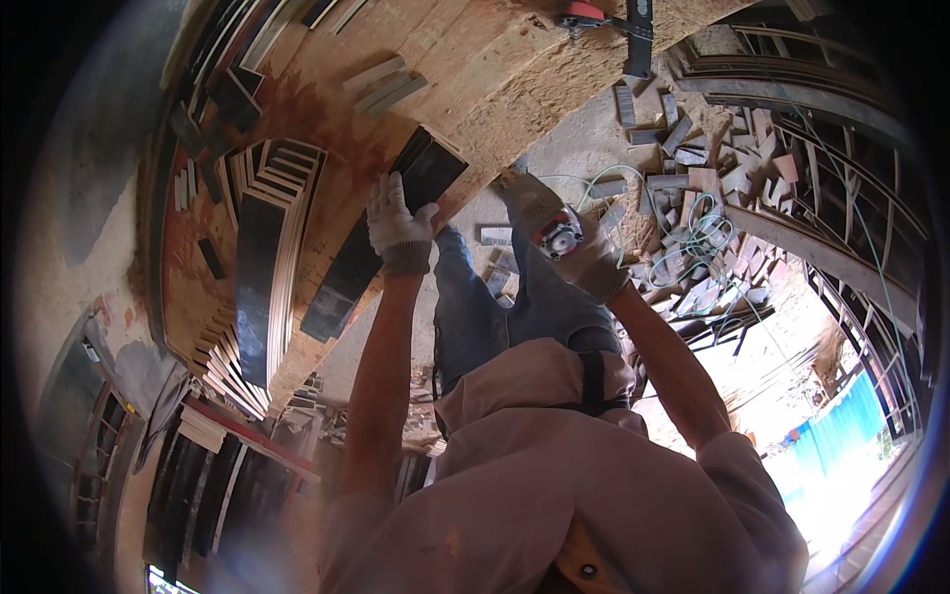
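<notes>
My left hand (401, 223), in a whitish work glove, has its fingers stretched and thumb out, at the edge of a dark-faced board (346, 277) on the wooden bench (455, 89). Just beyond it lies a short stack of dark pieces (431, 173); whether the fingers press on the board or the stack I cannot tell. My right hand (591, 265), gloved too, is wrapped round a grey hand-held power tool (539, 213) with a round red and metal end. The tool is beside the bench's near right edge, above my legs; its far tip is partly hard to make out.
Nested dark-faced boards (262, 267) lie on the bench's left, and two pale strips (384, 84) farther back. A red and black tool (604, 20) rests at the far edge. Several wood offcuts (693, 178) litter the floor on the right, with a looped green hose (698, 233) across them.
</notes>
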Action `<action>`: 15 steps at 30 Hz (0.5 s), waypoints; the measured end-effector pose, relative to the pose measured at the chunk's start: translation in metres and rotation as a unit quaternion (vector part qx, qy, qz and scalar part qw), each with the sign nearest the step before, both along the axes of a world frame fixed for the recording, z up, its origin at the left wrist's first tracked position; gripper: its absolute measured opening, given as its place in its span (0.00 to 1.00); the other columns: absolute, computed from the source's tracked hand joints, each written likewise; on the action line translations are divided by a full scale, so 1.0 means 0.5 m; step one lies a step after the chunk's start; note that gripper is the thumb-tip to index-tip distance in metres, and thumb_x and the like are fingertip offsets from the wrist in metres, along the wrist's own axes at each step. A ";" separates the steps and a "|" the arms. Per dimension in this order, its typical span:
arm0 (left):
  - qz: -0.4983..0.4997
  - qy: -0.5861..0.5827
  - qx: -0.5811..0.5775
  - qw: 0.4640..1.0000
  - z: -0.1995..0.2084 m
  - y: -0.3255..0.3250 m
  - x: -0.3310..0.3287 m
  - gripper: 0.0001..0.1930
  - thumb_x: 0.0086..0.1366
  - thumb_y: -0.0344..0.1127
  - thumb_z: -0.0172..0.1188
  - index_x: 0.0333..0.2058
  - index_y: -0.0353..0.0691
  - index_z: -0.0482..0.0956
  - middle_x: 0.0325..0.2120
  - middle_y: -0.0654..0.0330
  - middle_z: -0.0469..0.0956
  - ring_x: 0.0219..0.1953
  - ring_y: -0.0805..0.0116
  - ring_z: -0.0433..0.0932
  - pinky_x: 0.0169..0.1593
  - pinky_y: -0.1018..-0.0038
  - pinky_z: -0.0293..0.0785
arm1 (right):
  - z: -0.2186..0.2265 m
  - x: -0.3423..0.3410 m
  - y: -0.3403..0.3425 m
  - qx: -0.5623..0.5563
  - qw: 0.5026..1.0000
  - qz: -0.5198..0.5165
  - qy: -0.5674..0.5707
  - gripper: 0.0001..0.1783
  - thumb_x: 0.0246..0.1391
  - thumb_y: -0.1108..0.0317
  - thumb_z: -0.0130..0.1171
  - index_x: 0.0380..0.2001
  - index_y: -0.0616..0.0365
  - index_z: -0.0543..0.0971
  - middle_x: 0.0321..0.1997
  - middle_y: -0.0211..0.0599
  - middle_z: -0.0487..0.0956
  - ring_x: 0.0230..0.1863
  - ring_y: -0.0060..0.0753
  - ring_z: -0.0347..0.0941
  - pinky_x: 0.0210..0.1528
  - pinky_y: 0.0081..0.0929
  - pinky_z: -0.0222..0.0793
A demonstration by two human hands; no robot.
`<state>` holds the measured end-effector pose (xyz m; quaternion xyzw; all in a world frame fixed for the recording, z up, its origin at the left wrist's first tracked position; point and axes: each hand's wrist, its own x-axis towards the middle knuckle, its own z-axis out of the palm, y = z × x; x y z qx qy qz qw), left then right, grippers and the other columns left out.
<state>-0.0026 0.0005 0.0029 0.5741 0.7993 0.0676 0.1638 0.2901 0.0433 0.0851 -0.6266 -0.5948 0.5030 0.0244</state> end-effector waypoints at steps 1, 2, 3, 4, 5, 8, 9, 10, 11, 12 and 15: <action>0.004 -0.008 -0.002 1.000 -0.001 0.000 0.001 0.44 0.47 0.45 0.76 0.63 0.40 0.70 0.64 0.46 0.69 0.67 0.47 0.65 0.69 0.56 0.61 | 0.015 -0.016 0.011 0.001 1.000 0.008 -0.001 0.25 0.44 0.61 0.70 0.48 0.54 0.79 0.36 0.52 0.84 0.40 0.55 0.83 0.38 0.43 0.80; 0.008 -0.017 -0.004 1.000 -0.001 0.000 0.002 0.43 0.48 0.45 0.75 0.63 0.40 0.70 0.64 0.46 0.68 0.67 0.47 0.65 0.70 0.55 0.59 | 0.000 -0.022 0.005 -0.006 1.000 0.011 0.006 0.25 0.44 0.61 0.71 0.46 0.55 0.80 0.36 0.51 0.84 0.40 0.53 0.83 0.38 0.42 0.80; 0.007 -0.015 -0.005 1.000 0.000 0.005 0.004 0.43 0.48 0.45 0.75 0.63 0.39 0.70 0.64 0.46 0.69 0.67 0.47 0.65 0.70 0.55 0.59 | -0.028 -0.027 -0.003 -0.011 1.000 0.010 0.013 0.24 0.44 0.61 0.72 0.45 0.55 0.80 0.36 0.50 0.84 0.40 0.52 0.83 0.38 0.41 0.80; 0.008 -0.014 -0.006 1.000 0.001 0.005 0.005 0.43 0.48 0.45 0.75 0.63 0.39 0.70 0.64 0.46 0.69 0.67 0.47 0.65 0.70 0.55 0.59 | -0.038 -0.038 0.000 -0.017 1.000 0.012 0.021 0.23 0.43 0.61 0.74 0.44 0.56 0.80 0.35 0.48 0.84 0.39 0.50 0.84 0.38 0.40 0.80; 0.009 -0.012 -0.008 1.000 0.001 0.007 0.006 0.43 0.48 0.45 0.75 0.63 0.39 0.70 0.64 0.46 0.69 0.67 0.47 0.66 0.70 0.55 0.59 | -0.046 -0.048 0.001 -0.013 1.000 0.009 0.027 0.24 0.43 0.61 0.74 0.44 0.56 0.80 0.36 0.49 0.84 0.40 0.49 0.84 0.39 0.39 0.80; -0.002 0.007 -0.002 1.000 -0.008 0.002 0.002 0.43 0.47 0.45 0.75 0.62 0.38 0.70 0.63 0.45 0.70 0.66 0.47 0.66 0.70 0.55 0.59 | -0.043 -0.092 0.023 -0.023 0.999 0.014 0.046 0.25 0.45 0.62 0.72 0.48 0.54 0.79 0.38 0.50 0.84 0.43 0.49 0.83 0.42 0.39 0.80; -0.003 0.010 -0.005 1.000 -0.009 0.002 0.002 0.43 0.47 0.45 0.75 0.62 0.37 0.70 0.63 0.44 0.70 0.66 0.47 0.66 0.70 0.55 0.59 | -0.046 -0.100 0.030 -0.041 0.998 0.022 0.047 0.26 0.46 0.60 0.70 0.50 0.52 0.78 0.39 0.49 0.84 0.45 0.50 0.83 0.45 0.40 0.79; -0.004 0.014 -0.009 1.000 -0.011 0.002 0.001 0.43 0.47 0.45 0.75 0.62 0.37 0.70 0.63 0.44 0.70 0.66 0.47 0.67 0.70 0.55 0.59 | -0.047 -0.107 0.035 -0.059 0.997 0.030 0.048 0.27 0.47 0.59 0.68 0.53 0.50 0.78 0.40 0.49 0.84 0.46 0.51 0.82 0.47 0.40 0.78; -0.005 0.018 -0.012 1.000 -0.012 0.002 0.001 0.43 0.47 0.45 0.75 0.62 0.36 0.71 0.63 0.44 0.70 0.66 0.47 0.67 0.70 0.55 0.59 | -0.046 -0.113 0.039 -0.057 0.997 0.032 0.052 0.26 0.47 0.59 0.68 0.52 0.50 0.78 0.40 0.49 0.84 0.46 0.51 0.82 0.47 0.40 0.79; -0.005 0.018 -0.012 1.000 -0.013 0.001 0.001 0.43 0.47 0.45 0.74 0.62 0.36 0.70 0.63 0.44 0.70 0.66 0.47 0.67 0.70 0.55 0.59 | -0.044 -0.119 0.043 -0.054 0.996 0.035 0.056 0.26 0.47 0.59 0.68 0.51 0.49 0.78 0.40 0.49 0.85 0.46 0.50 0.82 0.46 0.40 0.79; -0.007 0.025 -0.011 1.000 -0.017 0.001 0.001 0.43 0.47 0.45 0.75 0.62 0.37 0.70 0.63 0.44 0.69 0.66 0.47 0.67 0.70 0.55 0.60 | -0.064 -0.129 0.043 -0.015 0.996 0.048 0.072 0.26 0.46 0.62 0.71 0.50 0.56 0.79 0.38 0.51 0.84 0.44 0.51 0.83 0.43 0.39 0.80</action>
